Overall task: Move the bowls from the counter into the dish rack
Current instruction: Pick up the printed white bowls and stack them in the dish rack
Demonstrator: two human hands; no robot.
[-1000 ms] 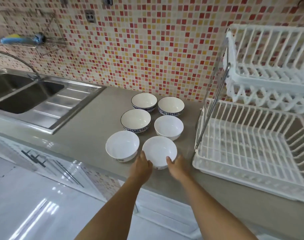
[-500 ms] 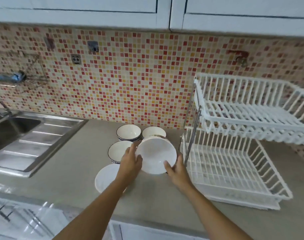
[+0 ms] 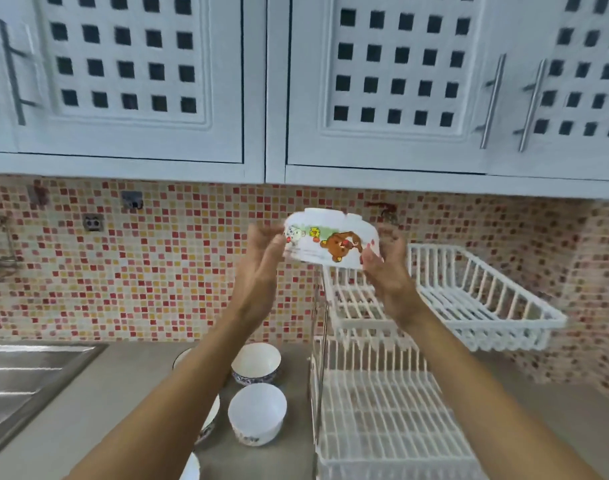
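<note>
Cartoon-printed white bowl (image 3: 331, 240) held upside down, raised against the tiled wall (image 3: 178, 265), above and just left of the upper tier (image 3: 483, 299) of the white dish rack; left hand (image 3: 261, 268) clasped on its left side, right hand (image 3: 386, 268) on its right; lower tier (image 3: 382, 410) on counter (image 3: 98, 403); remaining bowls (image 3: 257, 412) on counter, left of rack, partly hidden by left forearm

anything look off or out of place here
Nothing is spilled or broken. The one oddity: the cartoon bowl is held upside down between the left hand and the right hand, above the dish rack, both of whose tiers look bare.
</note>
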